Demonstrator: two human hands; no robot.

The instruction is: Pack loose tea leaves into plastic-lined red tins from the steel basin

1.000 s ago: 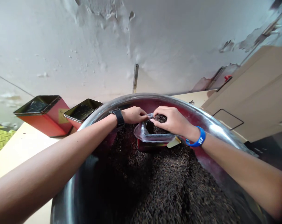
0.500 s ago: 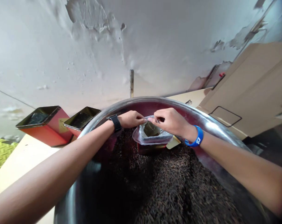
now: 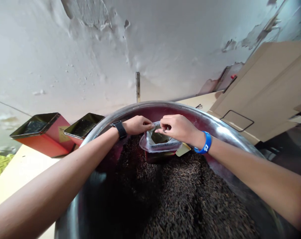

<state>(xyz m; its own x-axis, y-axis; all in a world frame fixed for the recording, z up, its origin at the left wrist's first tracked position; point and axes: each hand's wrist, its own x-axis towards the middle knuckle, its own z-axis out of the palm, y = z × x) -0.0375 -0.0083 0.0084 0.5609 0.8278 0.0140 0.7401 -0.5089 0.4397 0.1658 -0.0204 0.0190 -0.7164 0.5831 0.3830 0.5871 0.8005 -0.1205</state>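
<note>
A clear plastic bag lines a square tin, its edge folded out over the rim. The tin rests among dark, twig-like dried leaves in a wide metal basin. My left hand pinches the bag's edge at the tin's far left corner. My right hand hovers over the back of the opening with fingers curled in; a small dark bit shows by the thumb, too small to name. Whether these fingers also touch the bag, I cannot tell.
On the pale table to the left stand two open red tins, a larger tin and a smaller tin. A cardboard box is at the right. Behind the basin rises a peeling wall.
My right hand has drawn slightly apart from my left hand, which keeps its pinch on the bag's edge. The whole view has shifted a little.
</note>
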